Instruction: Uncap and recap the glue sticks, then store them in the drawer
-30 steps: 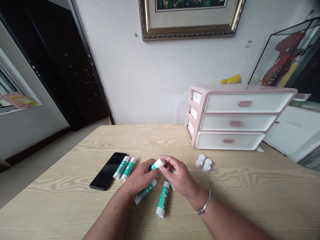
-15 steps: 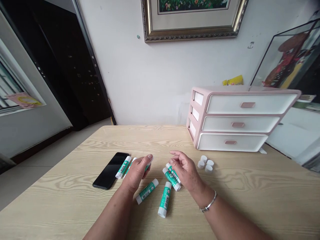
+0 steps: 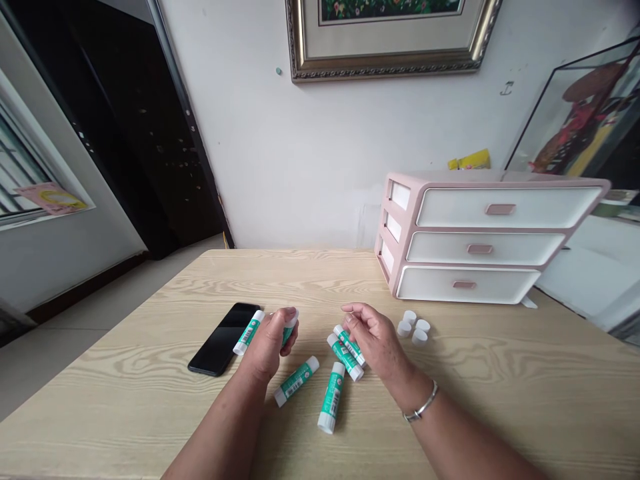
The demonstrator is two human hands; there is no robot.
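Observation:
My left hand (image 3: 273, 343) is closed around a green and white glue stick (image 3: 290, 325), its white end showing past my thumb. Over two glue sticks lying side by side (image 3: 346, 357) hovers my right hand (image 3: 373, 337), fingers curled and apart, with nothing visible in them. Nearer to me a glue stick (image 3: 297, 381) lies slanted, and another (image 3: 331, 399) points toward me. One more glue stick (image 3: 249, 333) rests against the phone's right edge, left of my left hand. Several white caps (image 3: 420, 337) stand in a cluster right of my right hand.
A black phone (image 3: 220, 343) lies at the left on the wooden table (image 3: 150, 400). At the back right stands a pink and white drawer unit (image 3: 480, 250) with a yellow packet (image 3: 470, 160) on top. A framed picture (image 3: 390, 67) hangs on the wall behind.
My left hand has shifted slightly left and turned with its glue stick, now covering most of the one lying beside it. My right hand has barely moved.

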